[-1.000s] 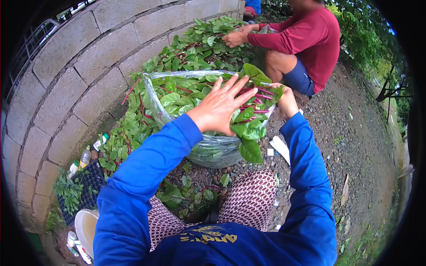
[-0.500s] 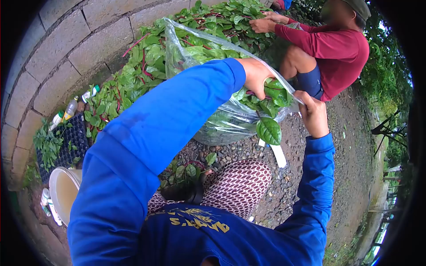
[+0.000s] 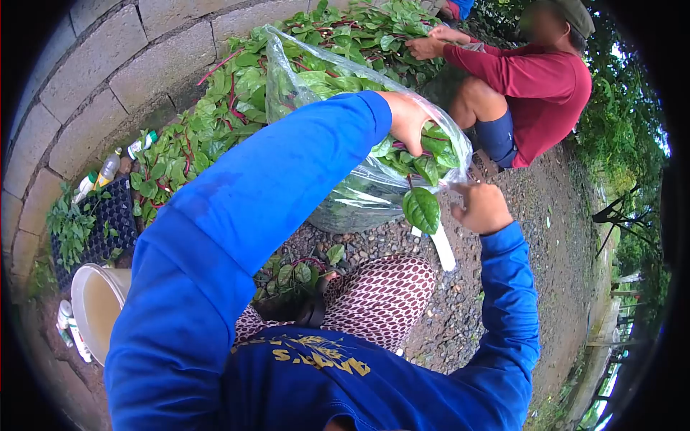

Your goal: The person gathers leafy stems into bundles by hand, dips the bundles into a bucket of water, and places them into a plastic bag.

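Observation:
A clear plastic bag (image 3: 366, 208) stands before me, stuffed with Malabar spinach (image 3: 431, 154), green leaves on reddish stems. My left hand (image 3: 408, 123) reaches into the bag's mouth; its thumb lies against the leaves and its other fingers are mostly hidden among leaves and plastic. It appears closed round some spinach. Just below the bag's right rim is my right hand (image 3: 485, 207), thumb and forefinger apart, the forefinger close to or touching the plastic. One large leaf (image 3: 421, 210) hangs out over the rim.
A long heap of the same spinach (image 3: 237, 93) lies along the block wall (image 3: 93, 93). Bottles (image 3: 109, 167), a black tray (image 3: 108, 223) and a pale bucket (image 3: 93, 302) are at left. A co-worker in red (image 3: 532, 82) crouches at upper right. A white strip (image 3: 443, 249) lies on gravel.
My right hand has let go of the bag's rim and moved down and slightly left. The rim and overhanging leaf have shifted a little left. My left hand stays among the leaves.

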Motion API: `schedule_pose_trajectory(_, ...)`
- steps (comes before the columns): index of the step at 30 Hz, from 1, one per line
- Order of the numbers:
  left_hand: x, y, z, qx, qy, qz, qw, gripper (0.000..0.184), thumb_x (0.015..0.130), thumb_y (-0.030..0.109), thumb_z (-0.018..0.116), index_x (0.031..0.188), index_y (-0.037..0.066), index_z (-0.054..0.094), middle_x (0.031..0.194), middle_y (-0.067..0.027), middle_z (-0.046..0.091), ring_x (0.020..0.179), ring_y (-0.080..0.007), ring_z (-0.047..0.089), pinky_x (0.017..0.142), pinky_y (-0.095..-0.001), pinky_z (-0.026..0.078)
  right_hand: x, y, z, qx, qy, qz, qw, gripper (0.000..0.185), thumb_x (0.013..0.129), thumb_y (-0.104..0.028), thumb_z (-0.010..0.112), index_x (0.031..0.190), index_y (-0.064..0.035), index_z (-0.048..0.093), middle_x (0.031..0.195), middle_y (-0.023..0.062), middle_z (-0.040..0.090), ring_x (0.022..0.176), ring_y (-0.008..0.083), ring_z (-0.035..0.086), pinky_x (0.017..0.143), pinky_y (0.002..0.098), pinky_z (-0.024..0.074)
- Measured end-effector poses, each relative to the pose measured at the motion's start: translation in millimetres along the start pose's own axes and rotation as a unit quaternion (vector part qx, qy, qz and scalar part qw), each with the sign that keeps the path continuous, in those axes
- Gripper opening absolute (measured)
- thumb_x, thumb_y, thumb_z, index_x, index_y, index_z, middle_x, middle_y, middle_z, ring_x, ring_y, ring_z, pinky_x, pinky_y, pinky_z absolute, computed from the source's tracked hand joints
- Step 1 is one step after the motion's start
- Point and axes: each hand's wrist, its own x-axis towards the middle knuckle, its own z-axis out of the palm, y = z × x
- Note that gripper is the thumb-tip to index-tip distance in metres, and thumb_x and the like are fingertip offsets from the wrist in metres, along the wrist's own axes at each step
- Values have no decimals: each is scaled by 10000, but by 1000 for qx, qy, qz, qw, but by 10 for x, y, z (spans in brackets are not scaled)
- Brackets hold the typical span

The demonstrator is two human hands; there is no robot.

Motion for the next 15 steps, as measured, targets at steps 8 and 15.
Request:
schedule_pose_trajectory(8, -8, -63, 171, 94, 91, -12, 991, 621, 571, 291, 753, 1128, 97, 560, 901, -125, 650, 831, -267, 631, 726, -384, 487, -517, -127, -348, 301, 169, -79, 935, 284, 751, -120, 715, 593, -12, 505, 526, 78, 463, 463, 217, 455, 463, 343, 345)
schedule_pose_trajectory(15, -237, 467, -83, 234, 104, -36, 966, 912, 495, 461, 826, 1256, 67, 511, 1264, -137, 528, 1172, -320, 484, 982, -407, 385, -233, 582, -466, 282, 160, -26, 946, 348, 782, -129, 709, 618, 0, 430, 561, 50, 414, 543, 125, 388, 498, 299, 308)
